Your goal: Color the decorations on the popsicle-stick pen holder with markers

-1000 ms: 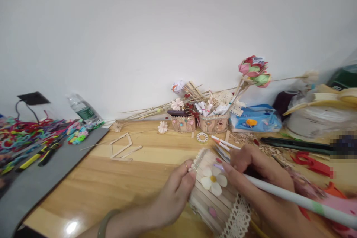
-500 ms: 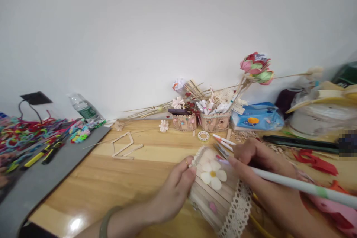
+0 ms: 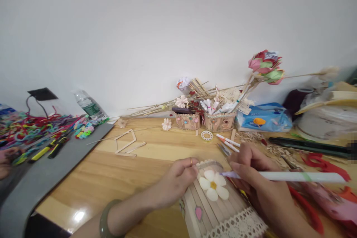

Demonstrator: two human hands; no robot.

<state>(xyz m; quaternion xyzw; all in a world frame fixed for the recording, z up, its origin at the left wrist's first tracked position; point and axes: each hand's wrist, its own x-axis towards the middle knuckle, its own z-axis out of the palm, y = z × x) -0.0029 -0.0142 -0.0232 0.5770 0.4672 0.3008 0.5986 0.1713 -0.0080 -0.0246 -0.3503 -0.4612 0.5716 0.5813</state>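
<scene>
My left hand (image 3: 181, 182), wearing a ring and a green bangle, grips the upper left rim of a wooden-stick holder (image 3: 220, 212) tilted over the table. White lace (image 3: 237, 227) runs along its lower edge. On its side are a white flower with a yellow centre (image 3: 213, 185) and a small pink drop-shaped piece (image 3: 198, 213). Between the fingers of my right hand (image 3: 256, 178) is a white marker (image 3: 301, 177) with a light purple tip. That tip is at the flower's upper right petal; whether it touches cannot be told.
Behind stand two decorated stick pots (image 3: 219, 122) with markers and a phone. Scissors (image 3: 224, 149), loose markers (image 3: 228, 142) and a tape ring (image 3: 206, 136) lie nearby. A blue tissue pack (image 3: 263, 117) sits right; bottle (image 3: 87, 104) and coloured cords (image 3: 36, 130) left, beside another person's hand (image 3: 7, 161).
The holder has turned, its lace edge now lower and more level. My right hand has brought the marker's tip down to the flower's petal. The view has shifted slightly.
</scene>
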